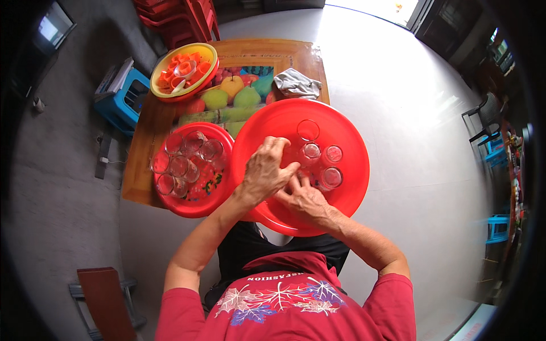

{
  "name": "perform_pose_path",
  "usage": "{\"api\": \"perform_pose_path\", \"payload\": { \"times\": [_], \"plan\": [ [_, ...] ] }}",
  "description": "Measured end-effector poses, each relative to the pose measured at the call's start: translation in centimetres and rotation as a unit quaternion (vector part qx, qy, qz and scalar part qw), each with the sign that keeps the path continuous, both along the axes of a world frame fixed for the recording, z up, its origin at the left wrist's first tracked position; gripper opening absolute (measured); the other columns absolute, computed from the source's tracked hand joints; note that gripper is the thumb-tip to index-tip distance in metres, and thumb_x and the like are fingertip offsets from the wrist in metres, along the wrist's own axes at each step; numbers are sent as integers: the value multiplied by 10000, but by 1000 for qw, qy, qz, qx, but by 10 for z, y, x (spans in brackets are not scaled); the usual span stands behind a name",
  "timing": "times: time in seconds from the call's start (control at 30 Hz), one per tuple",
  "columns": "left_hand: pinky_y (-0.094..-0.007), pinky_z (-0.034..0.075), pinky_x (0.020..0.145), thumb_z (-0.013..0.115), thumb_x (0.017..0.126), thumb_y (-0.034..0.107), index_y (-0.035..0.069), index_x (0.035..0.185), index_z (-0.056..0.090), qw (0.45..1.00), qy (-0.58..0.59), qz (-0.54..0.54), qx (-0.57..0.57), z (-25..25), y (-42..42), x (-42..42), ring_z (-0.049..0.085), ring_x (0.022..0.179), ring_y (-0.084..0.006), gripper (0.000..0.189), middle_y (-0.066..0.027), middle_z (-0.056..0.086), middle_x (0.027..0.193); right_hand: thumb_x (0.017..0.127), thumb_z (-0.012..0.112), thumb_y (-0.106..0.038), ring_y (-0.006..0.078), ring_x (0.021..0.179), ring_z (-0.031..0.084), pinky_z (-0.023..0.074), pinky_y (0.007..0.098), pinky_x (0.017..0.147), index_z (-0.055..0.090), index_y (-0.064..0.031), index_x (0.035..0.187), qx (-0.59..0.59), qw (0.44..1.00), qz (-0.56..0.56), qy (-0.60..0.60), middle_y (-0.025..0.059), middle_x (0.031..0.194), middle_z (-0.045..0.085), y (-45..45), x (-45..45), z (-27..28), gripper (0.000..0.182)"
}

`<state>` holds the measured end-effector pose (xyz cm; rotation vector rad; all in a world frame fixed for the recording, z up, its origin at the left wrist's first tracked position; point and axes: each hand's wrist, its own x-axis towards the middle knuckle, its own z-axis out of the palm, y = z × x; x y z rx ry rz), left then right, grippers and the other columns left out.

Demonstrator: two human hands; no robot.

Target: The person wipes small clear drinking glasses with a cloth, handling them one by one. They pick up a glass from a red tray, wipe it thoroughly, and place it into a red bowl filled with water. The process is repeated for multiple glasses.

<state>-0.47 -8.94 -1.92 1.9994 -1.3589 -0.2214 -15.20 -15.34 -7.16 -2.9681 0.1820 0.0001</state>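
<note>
A large red plastic basin (354, 128) lies in front of me, with several clear drinking glasses (332, 177) in its right half, some base up. My left hand (266, 170) hovers over the basin's left half, fingers bent and thumb apart; nothing shows in its grasp. Just below and right of it, my right hand (305, 200) reaches down into the basin, fingers spread, its fingertips close to the glasses. Whether it touches a glass cannot be told. To the left, a smaller red basin (200, 211) with a floral bottom holds several upright glasses (179, 166).
The basins rest at a wooden table (143, 170) with a fruit picture. At its back stand a yellow basin (209, 53) of orange-red cups and a crumpled grey cloth (297, 84). A blue stool (123, 102) is at the left, stacked red chairs (179, 21) behind.
</note>
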Motion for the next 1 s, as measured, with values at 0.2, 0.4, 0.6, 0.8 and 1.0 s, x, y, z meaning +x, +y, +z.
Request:
{"api": "perform_pose_path", "payload": {
  "times": [0.2,0.4,0.6,0.8,1.0],
  "plan": [
    [-497,532,806,790,683,374,19,1087,536,994,46,34,97,-37,-47,-17,621,974,-435,594,-244,582,1072,837,533,-164,465,1150,476,561,451,769,630,-138,1073,127,979,68,147,254,1261,453,-9,0,6,256],
    [-502,542,756,776,663,226,40,1084,485,998,38,38,31,-45,-50,-33,632,905,-415,544,-225,587,982,845,538,-173,450,1213,416,483,461,915,636,-180,1142,211,970,22,119,240,1339,417,-12,-14,-6,313],
    [-440,520,709,784,687,213,59,953,440,986,128,99,-38,-26,-20,-14,635,823,-321,462,-144,569,880,799,551,-94,385,996,536,567,429,750,663,-122,1003,119,987,84,61,174,1117,472,-17,-9,7,235],
    [-317,534,701,736,807,217,84,1049,489,872,425,96,-223,-51,0,3,606,801,-153,370,-48,624,987,824,565,-93,386,938,572,576,425,662,601,-60,1076,-100,994,-29,-36,215,1077,484,-6,3,-23,256],
    [-309,540,657,675,877,285,164,1177,561,717,662,126,-177,-33,16,-9,601,859,-110,342,16,620,1032,811,620,-58,335,871,601,522,410,762,627,-78,999,283,953,-36,-97,158,940,544,-24,-20,43,189]
  ]
}}
